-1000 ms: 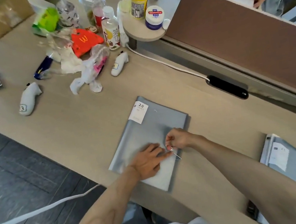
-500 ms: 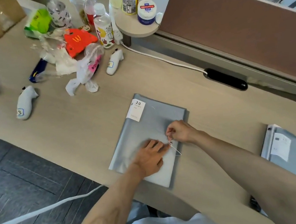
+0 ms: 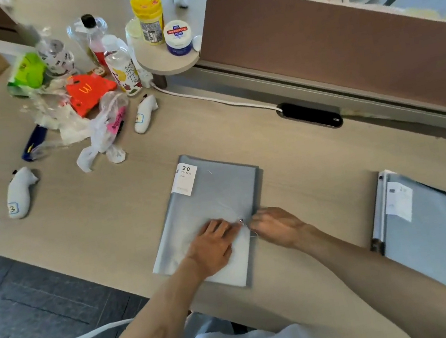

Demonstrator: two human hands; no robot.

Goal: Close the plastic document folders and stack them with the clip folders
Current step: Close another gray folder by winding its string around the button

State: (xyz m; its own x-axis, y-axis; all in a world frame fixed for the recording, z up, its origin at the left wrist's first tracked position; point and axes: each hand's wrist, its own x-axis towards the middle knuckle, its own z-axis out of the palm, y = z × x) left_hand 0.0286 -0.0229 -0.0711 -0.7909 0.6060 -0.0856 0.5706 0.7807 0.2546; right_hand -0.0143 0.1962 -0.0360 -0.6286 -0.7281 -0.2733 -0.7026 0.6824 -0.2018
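Note:
A grey plastic document folder [image 3: 214, 196] with a white "20 pockets" label lies closed and flat on the desk in front of me. My left hand [image 3: 213, 243] presses flat on its near half, fingertips at a small round button near the right edge. My right hand [image 3: 276, 224] is at that same edge, fingers pinched on a thin elastic cord by the button. A second grey folder [image 3: 428, 235] with a white label lies closed at the right, near the desk's front edge, its cord fastener showing at the near corner.
Bottles, jars, plastic wrappers, an orange carton and two white controllers [image 3: 20, 196] clutter the far left of the wooden desk [image 3: 302, 162]. A brown divider panel [image 3: 342, 47] runs along the back, with another person's hands beyond it. A white cable leads to a black grommet [image 3: 310, 118].
My right hand has shifted slightly right and nearer along the folder's edge with the cord. The left hand stays pressed on the cover. The view has drifted, showing more of the right folder.

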